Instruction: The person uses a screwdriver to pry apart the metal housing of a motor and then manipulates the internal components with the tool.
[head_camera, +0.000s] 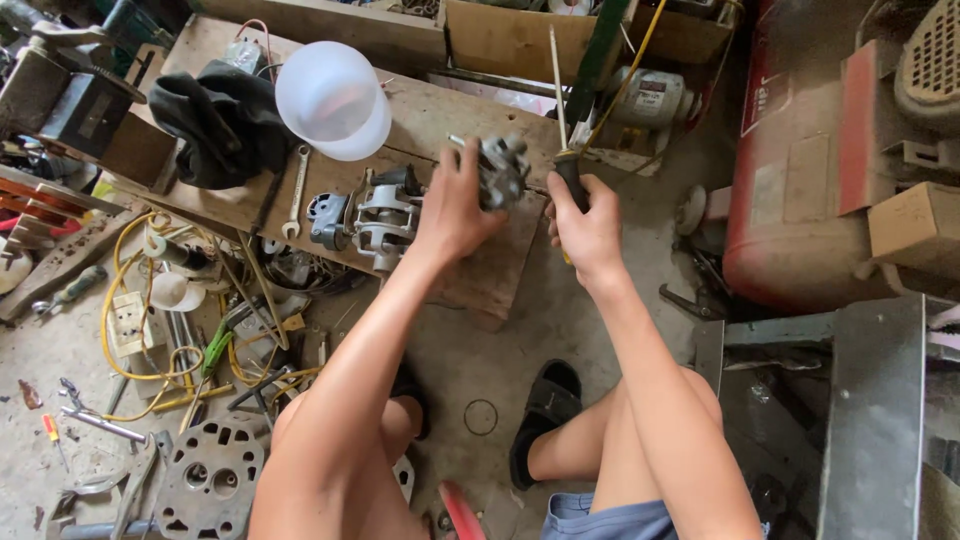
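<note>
Resting on the wooden counter (480, 285), the small grey metal engine part (503, 168) looks rigid, dense and sharp-edged; grip its solid body. The left hand (452, 205) holds it with fingers wrapped around it, while the right hand (585, 225) is closed on a screwdriver (570, 175). Tools, yellow cable (120, 300) and dusty concrete floor (480, 360) surround the counter.

Both arms are bare to the shoulder, no sleeves, watch or gloves on the left hand (452, 210) or right hand (590, 232). Blue-grey fabric shorts (600, 520); 1 black open slipper (545, 405).
</note>
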